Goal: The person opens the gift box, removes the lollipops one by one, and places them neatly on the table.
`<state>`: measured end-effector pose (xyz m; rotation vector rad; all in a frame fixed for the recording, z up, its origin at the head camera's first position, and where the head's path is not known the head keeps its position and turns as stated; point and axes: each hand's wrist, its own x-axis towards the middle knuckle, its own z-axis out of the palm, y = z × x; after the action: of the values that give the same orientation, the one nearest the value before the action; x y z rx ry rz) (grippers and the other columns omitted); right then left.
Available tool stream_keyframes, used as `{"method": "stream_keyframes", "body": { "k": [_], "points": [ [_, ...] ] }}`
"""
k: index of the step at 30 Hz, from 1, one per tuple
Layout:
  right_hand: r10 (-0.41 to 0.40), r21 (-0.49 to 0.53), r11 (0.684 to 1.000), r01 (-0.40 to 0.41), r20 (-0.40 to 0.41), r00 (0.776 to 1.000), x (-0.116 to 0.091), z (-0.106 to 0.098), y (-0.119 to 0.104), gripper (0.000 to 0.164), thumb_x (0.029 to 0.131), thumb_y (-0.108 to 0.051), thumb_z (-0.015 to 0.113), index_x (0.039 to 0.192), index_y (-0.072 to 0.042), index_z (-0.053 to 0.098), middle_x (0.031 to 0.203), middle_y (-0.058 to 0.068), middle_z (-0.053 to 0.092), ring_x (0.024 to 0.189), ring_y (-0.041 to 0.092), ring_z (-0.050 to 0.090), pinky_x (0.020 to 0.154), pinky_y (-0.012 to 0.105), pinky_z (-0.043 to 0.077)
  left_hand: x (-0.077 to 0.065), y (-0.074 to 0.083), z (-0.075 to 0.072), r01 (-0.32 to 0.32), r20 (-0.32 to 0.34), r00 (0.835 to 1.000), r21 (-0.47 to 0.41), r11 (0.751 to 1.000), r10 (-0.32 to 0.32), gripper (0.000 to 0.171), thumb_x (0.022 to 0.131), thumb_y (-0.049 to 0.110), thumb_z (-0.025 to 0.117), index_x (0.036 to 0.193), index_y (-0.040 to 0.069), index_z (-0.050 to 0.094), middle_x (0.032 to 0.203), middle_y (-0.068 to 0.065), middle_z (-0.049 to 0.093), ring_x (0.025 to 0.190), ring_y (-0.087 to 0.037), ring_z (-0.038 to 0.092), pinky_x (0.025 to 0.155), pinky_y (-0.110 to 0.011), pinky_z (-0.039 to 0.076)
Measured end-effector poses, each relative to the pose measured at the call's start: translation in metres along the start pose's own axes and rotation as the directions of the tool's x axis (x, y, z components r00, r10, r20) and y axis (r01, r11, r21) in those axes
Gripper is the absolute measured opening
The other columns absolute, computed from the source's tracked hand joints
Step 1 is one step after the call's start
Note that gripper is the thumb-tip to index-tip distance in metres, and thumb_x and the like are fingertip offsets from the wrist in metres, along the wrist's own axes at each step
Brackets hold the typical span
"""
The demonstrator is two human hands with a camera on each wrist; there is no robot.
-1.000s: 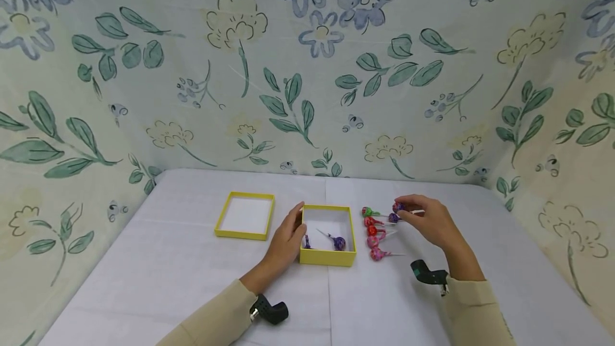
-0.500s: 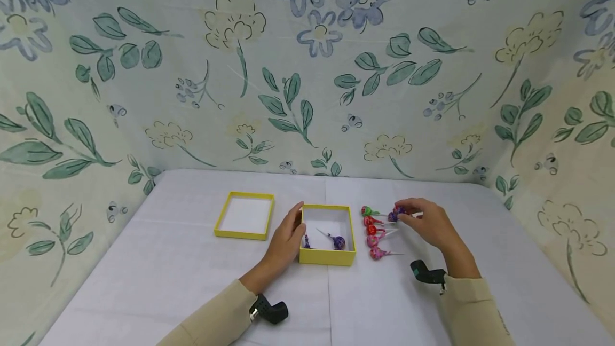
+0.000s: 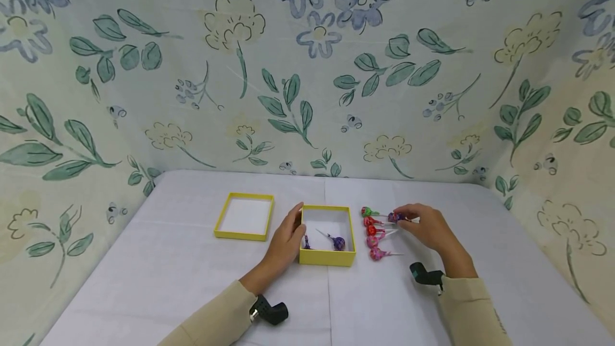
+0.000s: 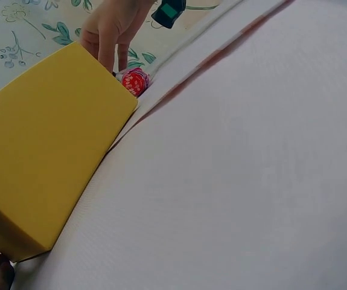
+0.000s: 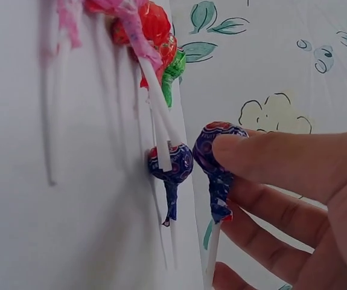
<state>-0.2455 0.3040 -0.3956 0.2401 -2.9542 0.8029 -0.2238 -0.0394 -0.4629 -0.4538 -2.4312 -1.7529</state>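
Note:
Wrapped round the left side of an open yellow box, my left hand has its thumb at the rim. Inside the box lie a purple-wrapped lollipop and part of another purple wrapper. My right hand pinches a dark blue-purple lollipop by its wrapped head between thumb and fingers, stick downward in the right wrist view. Close beside it is a second dark blue-purple lollipop, resting on the table. In the left wrist view, the box wall hides most of the left hand.
Left of the box lies its shallow yellow-rimmed lid. A column of lollipops stands right of the box: a green one, red ones and pink ones. Flowered cloth encloses the white table behind and at both sides.
My right hand has come slightly lower and nearer, bringing its lollipop down beside the other dark purple one. My left hand and the box have stayed put.

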Motion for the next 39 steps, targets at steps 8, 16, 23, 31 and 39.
{"method": "stream_keyframes", "body": {
  "k": [8,16,23,31,39],
  "points": [
    [0.033,-0.027,0.999,-0.032,0.051,0.998,0.001,0.003,0.003,0.027,0.088,-0.013,0.069,0.115,-0.01,0.069,0.107,0.012,0.066,0.103,0.034,0.057,0.088,0.058,0.047,-0.001,0.0,0.001,-0.003,-0.006,1.0,-0.013,1.0,0.003,0.053,0.102,0.016,0.042,0.151,0.028,0.027,0.149,-0.008,0.039,0.135,-0.022,0.04,0.11,-0.042,0.035],
    [0.037,-0.028,0.999,-0.036,0.058,0.998,0.001,0.006,0.005,0.025,0.088,-0.013,0.069,0.113,-0.011,0.07,0.103,0.011,0.065,0.101,0.033,0.057,0.086,0.056,0.048,-0.001,0.001,0.001,-0.014,-0.01,1.0,-0.064,0.998,0.014,0.054,0.102,0.012,0.043,0.152,0.019,0.026,0.15,-0.013,0.037,0.136,-0.028,0.039,0.11,-0.048,0.034],
    [0.047,-0.033,0.998,-0.044,0.083,0.995,0.001,0.008,0.006,0.026,0.088,-0.011,0.069,0.114,-0.01,0.07,0.104,0.01,0.066,0.101,0.033,0.057,0.086,0.055,0.049,-0.002,0.001,0.0,0.002,0.0,1.0,-0.021,1.0,-0.002,0.053,0.102,0.015,0.042,0.151,0.028,0.027,0.149,-0.008,0.039,0.135,-0.023,0.04,0.11,-0.043,0.035],
    [0.07,-0.031,0.997,-0.067,0.104,0.992,0.001,0.01,0.006,0.027,0.088,-0.011,0.068,0.115,-0.011,0.07,0.106,0.01,0.066,0.102,0.033,0.057,0.087,0.054,0.05,-0.001,0.002,0.0,-0.012,0.005,1.0,-0.021,1.0,0.013,0.053,0.103,0.015,0.041,0.151,0.03,0.027,0.149,-0.008,0.039,0.135,-0.023,0.04,0.11,-0.043,0.035],
    [0.081,-0.005,0.997,-0.081,0.111,0.99,0.0,0.012,0.005,0.028,0.087,-0.009,0.07,0.114,-0.014,0.071,0.11,0.012,0.067,0.104,0.033,0.057,0.087,0.053,0.05,-0.001,0.003,-0.001,-0.002,0.007,1.0,-0.009,1.0,0.002,0.053,0.103,0.016,0.041,0.152,0.029,0.026,0.149,-0.008,0.039,0.135,-0.022,0.04,0.11,-0.041,0.035]
  ]
}}
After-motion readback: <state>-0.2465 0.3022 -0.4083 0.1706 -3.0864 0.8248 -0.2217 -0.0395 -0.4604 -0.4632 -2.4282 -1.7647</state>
